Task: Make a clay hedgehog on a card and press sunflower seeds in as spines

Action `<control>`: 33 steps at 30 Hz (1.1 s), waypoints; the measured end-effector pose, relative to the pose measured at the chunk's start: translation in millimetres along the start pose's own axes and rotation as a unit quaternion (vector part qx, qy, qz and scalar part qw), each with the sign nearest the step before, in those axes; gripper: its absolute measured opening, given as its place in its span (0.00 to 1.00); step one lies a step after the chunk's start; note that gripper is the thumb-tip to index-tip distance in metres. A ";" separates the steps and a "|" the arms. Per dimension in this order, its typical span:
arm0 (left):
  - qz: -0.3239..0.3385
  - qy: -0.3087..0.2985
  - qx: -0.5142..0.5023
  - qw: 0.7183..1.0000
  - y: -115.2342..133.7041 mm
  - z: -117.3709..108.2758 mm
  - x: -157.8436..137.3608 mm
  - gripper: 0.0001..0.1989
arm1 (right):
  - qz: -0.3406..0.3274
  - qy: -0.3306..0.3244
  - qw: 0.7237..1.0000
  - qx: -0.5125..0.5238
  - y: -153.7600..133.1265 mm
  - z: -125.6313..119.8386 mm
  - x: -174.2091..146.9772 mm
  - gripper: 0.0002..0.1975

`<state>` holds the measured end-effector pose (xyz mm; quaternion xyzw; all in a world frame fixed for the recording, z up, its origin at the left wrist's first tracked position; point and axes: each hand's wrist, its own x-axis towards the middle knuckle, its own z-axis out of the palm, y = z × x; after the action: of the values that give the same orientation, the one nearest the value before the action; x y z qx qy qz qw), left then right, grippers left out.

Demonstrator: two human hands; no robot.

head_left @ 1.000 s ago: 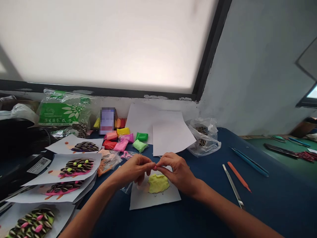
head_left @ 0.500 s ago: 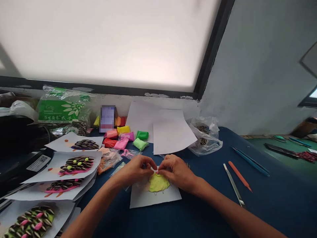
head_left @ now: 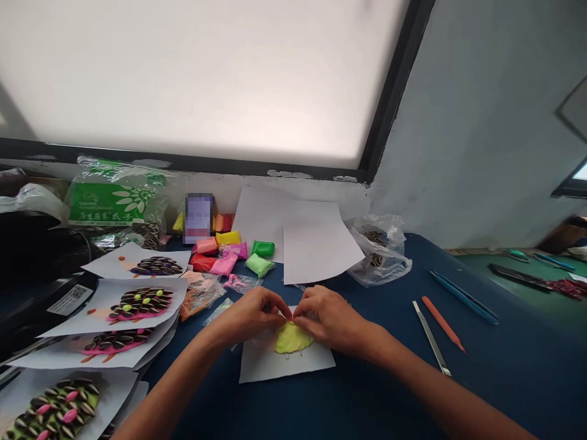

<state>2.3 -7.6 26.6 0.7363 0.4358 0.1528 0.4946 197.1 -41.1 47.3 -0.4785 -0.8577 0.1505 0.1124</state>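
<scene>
A white paper (head_left: pixel 263 368) lies on the blue table, bearing a yellow modelling-clay shape (head_left: pixel 292 340) with small leg outlines drawn beneath it. My left hand (head_left: pixel 255 315) and my right hand (head_left: pixel 324 318) come together over its upper edge. Thumb and index finger of each are pinched, and the tips meet on a tiny bit of pink clay, now mostly hidden between them.
Finished hedgehog pictures with striped seeds (head_left: pixel 140 304) are stacked at left. Coloured clay packs (head_left: pixel 224 263), blank sheets (head_left: pixel 321 241) and a plastic bag of seeds (head_left: pixel 378 253) sit behind. Blue tweezers (head_left: pixel 463 296), an orange tool (head_left: pixel 444 324) and a metal tool (head_left: pixel 431 336) lie at right.
My fingertips have closed in on each other, and the right hand covers more of the clay's top. The pink bit that showed between them is now mostly covered.
</scene>
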 end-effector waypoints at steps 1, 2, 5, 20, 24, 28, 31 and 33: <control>-0.002 0.004 0.002 1.000 0.6 0.4 -0.1 0.14 | 0.000 -0.005 1.000 -0.002 -0.2 -0.7 0.1 0.06; -0.006 0.009 0.005 1.000 1.2 1.0 -0.2 0.14 | 0.000 -0.008 1.000 -0.002 -0.3 -1.1 0.2 0.06; -0.018 0.025 0.027 0.999 3.1 3.2 -0.3 0.14 | 0.005 -0.009 1.000 -0.005 0.1 -0.4 0.9 0.07; -0.044 0.083 0.132 0.987 14.9 12.0 0.9 0.10 | 0.004 -0.006 1.000 0.014 2.5 5.0 1.3 0.05; -0.030 0.104 0.124 0.986 9.2 12.4 3.2 0.09 | 0.020 0.017 0.999 0.032 3.8 10.7 2.5 0.05; -0.007 0.088 0.075 0.993 5.2 8.1 2.5 0.11 | 0.016 0.026 0.999 0.033 2.7 14.0 3.0 0.06; -0.006 0.088 0.081 0.993 4.9 4.6 1.4 0.11 | 0.028 0.039 0.998 0.045 -0.3 14.3 2.2 0.05; -0.005 0.095 0.097 0.991 5.7 3.9 1.1 0.11 | 0.036 0.055 0.996 0.064 -2.3 14.4 1.5 0.04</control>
<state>8.3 -9.8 29.5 0.7605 0.4972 0.1765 0.3785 189.7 -43.1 34.8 -0.5081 -0.8214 0.1824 0.1840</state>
